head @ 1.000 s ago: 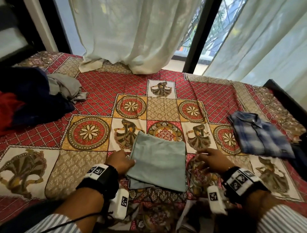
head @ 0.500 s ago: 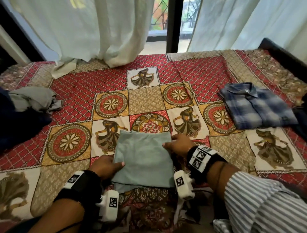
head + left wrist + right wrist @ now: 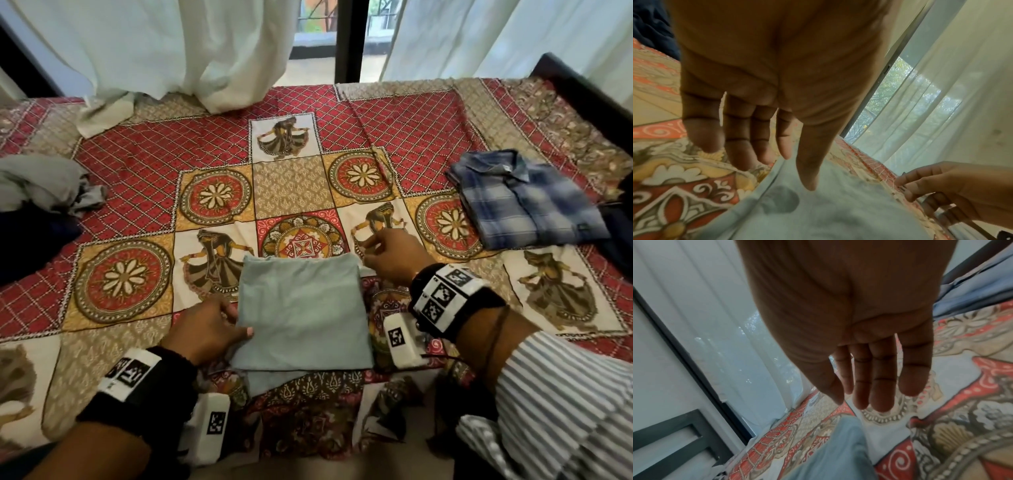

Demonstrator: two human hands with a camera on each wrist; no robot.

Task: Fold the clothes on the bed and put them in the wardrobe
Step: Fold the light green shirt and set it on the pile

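Near the front edge of the bed [image 3: 428,113], head view: folded pale green garment [image 3: 303,318] lying flat on the patterned bedspread, one lower layer sticking out at its near edge. Left hand [image 3: 209,330] at the garment's left edge, thumb resting on the cloth, other fingers hidden, so grip not confirmed from here. Right hand [image 3: 394,258] just beside the garment's far right corner, fingers loosely bent, holding nothing. Folded blue plaid shirt [image 3: 524,202] lying toward the right edge; unfolded grey cloth [image 3: 41,185] and dark clothes at the left edge. Wardrobe not in view.

Judged step: squaring the fold before lifting. Advisable to tuck the protruding layer under, smooth toward the edges, then slide flat hands beneath both sides so the fold holds.

Left wrist view: left hand [image 3: 764,97] spread and relaxed, fingers nearly straight, thumb tip on or just above the garment [image 3: 828,211], fingers over the bedspread beside its edge. Nothing held. Right hand [image 3: 949,191] visible at the garment's far side.

Right wrist view: right hand [image 3: 859,345] extended, fingers straight and close together, above the bedspread beyond the garment [image 3: 838,451]. Contact not evident; nothing held.
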